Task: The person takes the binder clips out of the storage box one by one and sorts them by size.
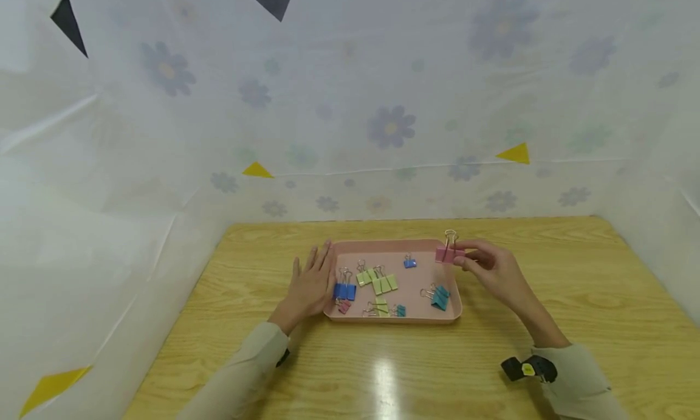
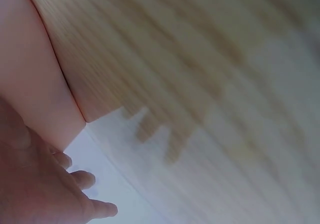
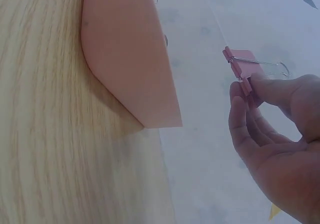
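Note:
My right hand (image 1: 494, 273) pinches a large pink binder clip (image 1: 449, 254) between thumb and fingers above the right end of a pink tray (image 1: 394, 246). In the right wrist view the binder clip (image 3: 245, 64) has its wire handles pointing right. My left hand (image 1: 312, 285), fingers straight, rests against the tray's left side. Inside the tray, a large blue binder clip (image 1: 344, 292) and a small pink clip (image 1: 343, 307) are near that hand. Green clips (image 1: 385, 284) lie around the middle, and a teal clip (image 1: 440, 297) sits toward the right.
A small blue clip (image 1: 410, 263) lies toward the tray's back, and a small teal clip (image 1: 401, 310) near its front. The tray stands on a wood-grain table (image 1: 437, 371). Behind the table hangs a white flowered sheet (image 1: 350, 104) with yellow and black triangles.

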Available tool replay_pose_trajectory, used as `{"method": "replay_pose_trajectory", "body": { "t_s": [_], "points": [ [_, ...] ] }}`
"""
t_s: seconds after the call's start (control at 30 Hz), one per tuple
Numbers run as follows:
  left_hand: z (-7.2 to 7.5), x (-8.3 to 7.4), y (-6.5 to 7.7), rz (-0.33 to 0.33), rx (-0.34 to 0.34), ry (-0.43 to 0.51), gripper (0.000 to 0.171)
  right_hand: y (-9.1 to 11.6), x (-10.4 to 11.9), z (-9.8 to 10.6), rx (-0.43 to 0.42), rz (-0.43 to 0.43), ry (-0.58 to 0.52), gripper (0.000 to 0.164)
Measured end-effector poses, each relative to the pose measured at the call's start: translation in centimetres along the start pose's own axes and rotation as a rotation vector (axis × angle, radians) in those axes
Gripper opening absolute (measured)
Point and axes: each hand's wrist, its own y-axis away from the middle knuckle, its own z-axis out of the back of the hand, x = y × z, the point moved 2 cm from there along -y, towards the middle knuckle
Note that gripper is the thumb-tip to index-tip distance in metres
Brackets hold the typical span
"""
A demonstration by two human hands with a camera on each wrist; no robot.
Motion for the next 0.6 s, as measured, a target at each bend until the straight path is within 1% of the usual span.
{"method": "replay_pose_trajectory", "body": {
  "t_s": [0.27,0.43,0.6],
  "points": [
    [0.1,-0.2,0.1,0.002,-0.024,-0.015,0.061,0.1,-0.2,0.5,-0.011,-0.025,-0.001,0.029],
    [0.2,-0.2,0.2,-0.023,-0.062,-0.008,0.060,0.0,-0.8,0.8,-0.031,-0.057,-0.005,0.027],
    [0.5,-0.3,0.3,-0.023,-0.061,-0.004,0.059,0.0,-1.2,1.3,-0.056,-0.084,-0.021,0.025]
  ]
}}
